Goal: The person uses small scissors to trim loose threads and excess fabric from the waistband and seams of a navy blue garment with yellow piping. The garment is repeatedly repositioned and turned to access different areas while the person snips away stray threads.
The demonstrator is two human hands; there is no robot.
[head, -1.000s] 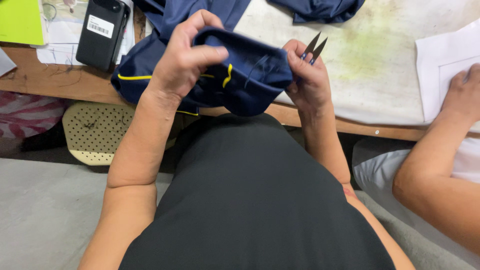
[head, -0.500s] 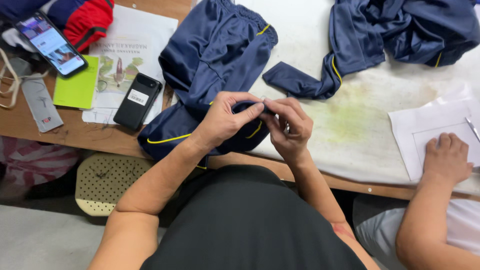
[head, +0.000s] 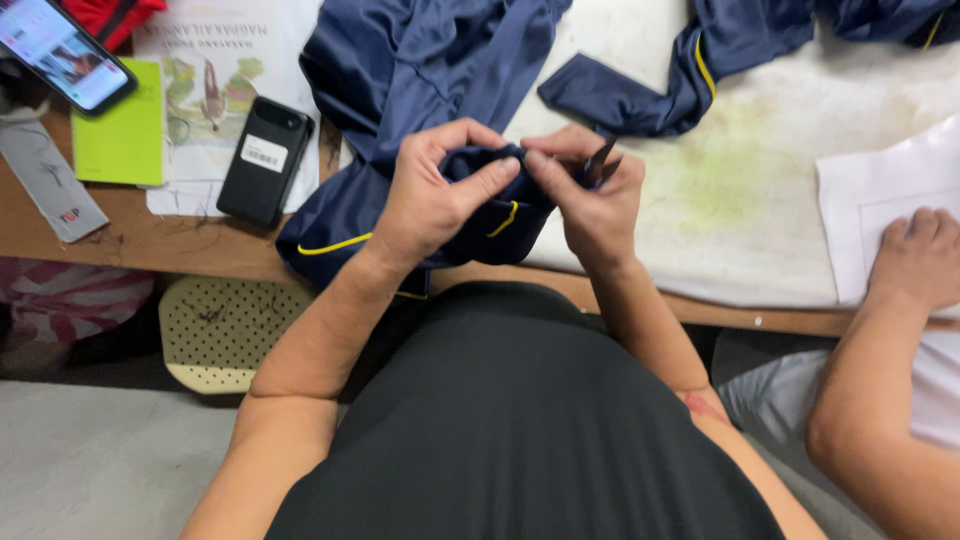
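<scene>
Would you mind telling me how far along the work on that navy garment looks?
Done: nothing in the picture shows a finished part. In hand: the left hand bunches a fold of the navy garment while the right hand pinches it and holds small snips at the fabric. Left: most of the garment lies spread on the table, and a second navy piece lies untouched beyond.

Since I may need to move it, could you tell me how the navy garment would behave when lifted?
The navy garment looks thin and glossy, so probably floppy, light and slippery. It bunches easily in the left hand and right hand.
</scene>
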